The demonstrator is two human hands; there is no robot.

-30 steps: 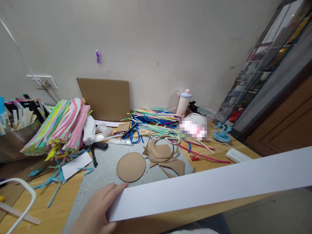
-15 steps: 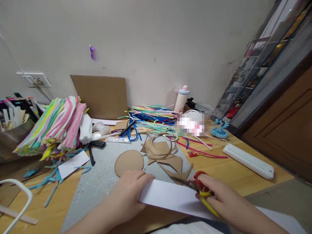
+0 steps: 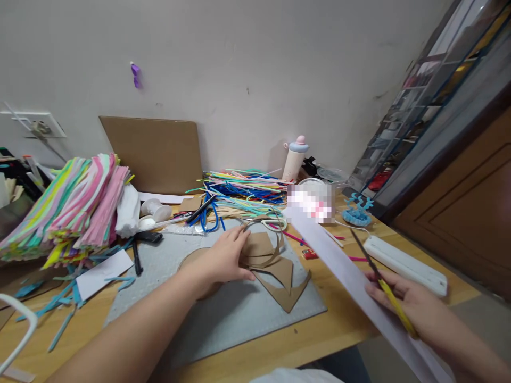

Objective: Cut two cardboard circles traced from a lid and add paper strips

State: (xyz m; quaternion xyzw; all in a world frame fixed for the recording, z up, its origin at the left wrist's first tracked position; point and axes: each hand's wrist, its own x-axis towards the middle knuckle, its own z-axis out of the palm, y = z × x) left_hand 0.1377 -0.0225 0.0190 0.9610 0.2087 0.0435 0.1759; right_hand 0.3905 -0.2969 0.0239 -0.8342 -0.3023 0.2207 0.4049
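My left hand (image 3: pixel 225 258) reaches over the grey cutting mat (image 3: pixel 247 314) and lies on a round cardboard disc (image 3: pixel 187 259), fingers curled over its right edge next to the brown cardboard offcuts (image 3: pixel 281 276). Most of the disc is hidden under the hand. At the lower right, my right hand (image 3: pixel 405 303) is closed on a long white paper strip (image 3: pixel 335 255) together with yellow-handled scissors (image 3: pixel 389 298). The strip runs up and left from the hand. The scissors' dark blades point away over the strip.
A heap of pastel pipe cleaners (image 3: pixel 80 202) lies at the left, and a cardboard sheet (image 3: pixel 155 154) leans on the wall. Coloured sticks (image 3: pixel 243 191), a small bottle (image 3: pixel 293 159), a blue pipe-cleaner figure (image 3: pixel 356 213) and a long white box (image 3: pixel 403 263) sit behind. A cabinet (image 3: pixel 459 202) stands right.
My left hand let go of the paper strip and moved forward onto the cardboard disc. My right hand swung the strip and scissors off to the right.
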